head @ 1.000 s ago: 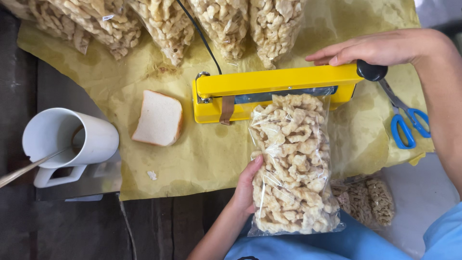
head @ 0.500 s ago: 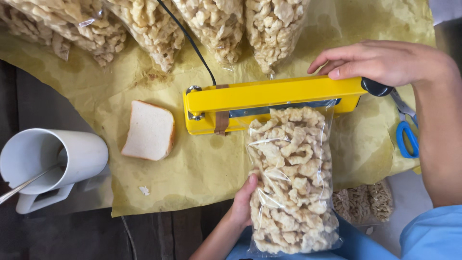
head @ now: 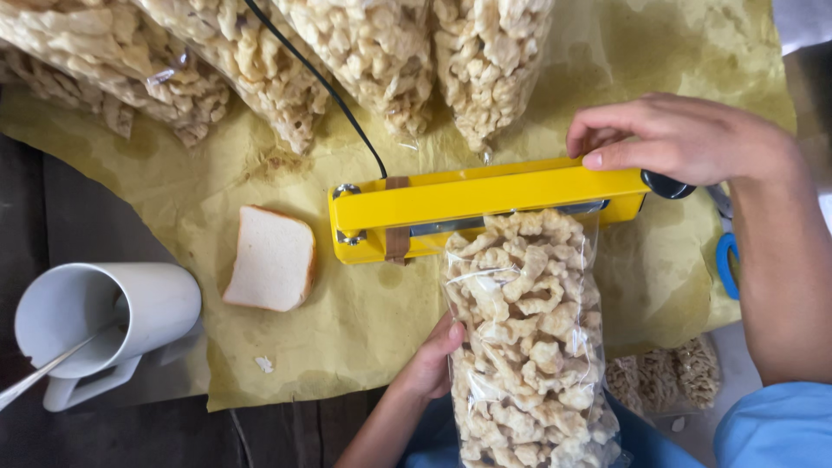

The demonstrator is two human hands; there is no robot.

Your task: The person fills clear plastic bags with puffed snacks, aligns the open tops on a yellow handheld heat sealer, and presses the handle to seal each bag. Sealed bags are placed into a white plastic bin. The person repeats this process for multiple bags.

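Snack bag (head: 529, 347) steadied by cupped left hand (head: 433, 360); right hand (head: 685, 139) presses yellow sealer (head: 485, 204) shut.

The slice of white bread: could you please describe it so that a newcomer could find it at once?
Start at the yellow paper sheet that covers the table. Left of the yellow sealer, and right of the white jug, lies the slice of white bread. It alone is flat, pale and unbagged, unlike the snack bags nearby.

Right hand (head: 685, 139) pressing palm-down, left hand (head: 431, 360) gripping
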